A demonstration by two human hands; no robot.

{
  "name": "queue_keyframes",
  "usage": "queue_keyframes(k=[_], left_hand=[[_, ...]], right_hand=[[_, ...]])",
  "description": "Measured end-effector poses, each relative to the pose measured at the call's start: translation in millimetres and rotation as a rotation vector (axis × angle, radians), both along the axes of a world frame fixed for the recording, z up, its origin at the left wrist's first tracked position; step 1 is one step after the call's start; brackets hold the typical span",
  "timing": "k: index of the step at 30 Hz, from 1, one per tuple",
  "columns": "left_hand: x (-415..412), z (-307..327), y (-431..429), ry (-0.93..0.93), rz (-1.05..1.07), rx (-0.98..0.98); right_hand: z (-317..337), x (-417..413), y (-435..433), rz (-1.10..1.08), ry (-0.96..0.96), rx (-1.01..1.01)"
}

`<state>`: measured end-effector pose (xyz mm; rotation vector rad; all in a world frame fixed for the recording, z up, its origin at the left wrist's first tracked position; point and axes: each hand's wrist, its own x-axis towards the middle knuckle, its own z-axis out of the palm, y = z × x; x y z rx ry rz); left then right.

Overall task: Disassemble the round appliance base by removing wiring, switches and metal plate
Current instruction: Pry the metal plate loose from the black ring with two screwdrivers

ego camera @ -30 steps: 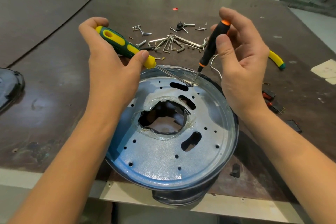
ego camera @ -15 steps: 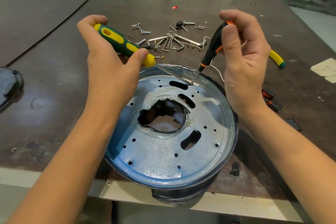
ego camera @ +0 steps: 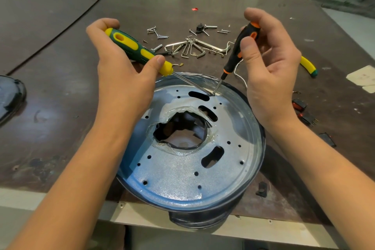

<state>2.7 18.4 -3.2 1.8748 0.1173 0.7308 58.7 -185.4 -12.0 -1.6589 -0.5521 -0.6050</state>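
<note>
The round appliance base (ego camera: 257, 148) lies at the table's near edge, and its perforated metal plate (ego camera: 178, 174) with a ragged centre hole faces up. My left hand (ego camera: 121, 71) grips a green-and-yellow screwdriver (ego camera: 134, 46). My right hand (ego camera: 267, 67) holds a smaller black-and-orange screwdriver (ego camera: 241, 46). Both blade tips meet at one spot on the plate's far rim, beside a slot. A white wire (ego camera: 237, 73) loops behind the base.
Loose screws (ego camera: 156, 33), hex keys (ego camera: 192, 47) and a black knob (ego camera: 199, 28) lie beyond the base. Red and black switches (ego camera: 302, 107) sit to the right, near a yellow-handled tool (ego camera: 308, 65). A dark lid (ego camera: 10, 97) is at the left edge.
My right hand has shifted its hold on the small screwdriver, whose handle now stands more upright. The tips stay at the same rim spot. My left hand has hardly moved.
</note>
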Motion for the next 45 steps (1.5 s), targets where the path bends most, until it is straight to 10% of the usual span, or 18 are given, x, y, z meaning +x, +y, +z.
queue_keyframes(k=[45], left_hand=[[0.7, -0.4, 0.7, -0.012, 0.018, 0.033]], right_hand=[[-0.7, 0.6, 0.7, 0.015, 0.033, 0.078]])
